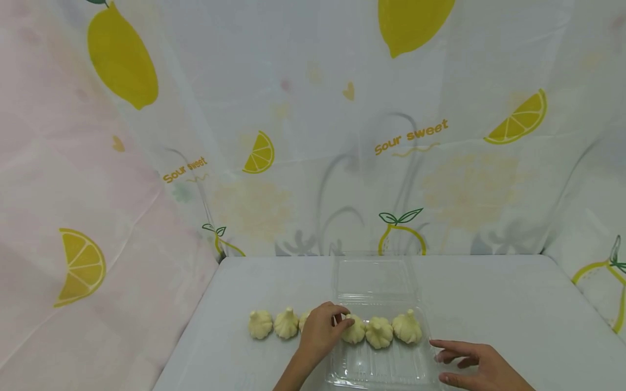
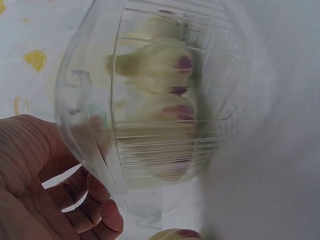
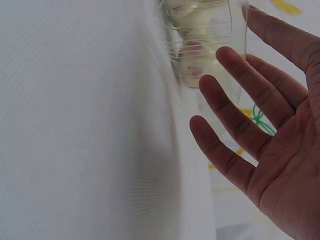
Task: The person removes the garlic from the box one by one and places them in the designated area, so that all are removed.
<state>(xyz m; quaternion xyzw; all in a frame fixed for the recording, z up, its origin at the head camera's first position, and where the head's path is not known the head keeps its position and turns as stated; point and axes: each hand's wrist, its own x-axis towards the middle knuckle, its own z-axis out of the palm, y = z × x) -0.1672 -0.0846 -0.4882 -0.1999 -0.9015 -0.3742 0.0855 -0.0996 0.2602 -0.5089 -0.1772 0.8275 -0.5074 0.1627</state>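
Observation:
A clear plastic clamshell box (image 1: 376, 374) lies on the table with its lid (image 1: 374, 277) folded back. Three pale garlic bulbs sit in a row in its base: a left one (image 1: 354, 332), a middle one (image 1: 379, 332) and a right one (image 1: 407, 327). My left hand (image 1: 319, 332) reaches over the box's left wall, and its thumb and forefinger pinch the left bulb near its stem. In the left wrist view, the other fingers (image 2: 92, 215) curl outside the clear wall. Beside the box's right edge, my right hand (image 1: 481, 366) has its fingers spread and holds nothing.
Left of the box stand more garlic bulbs: one at the far end (image 1: 260, 325), one beside it (image 1: 286, 323), and one (image 1: 304, 320) partly hidden by the left hand. The white table (image 1: 499, 304) meets lemon-print cloth (image 1: 303, 206) at the back and sides.

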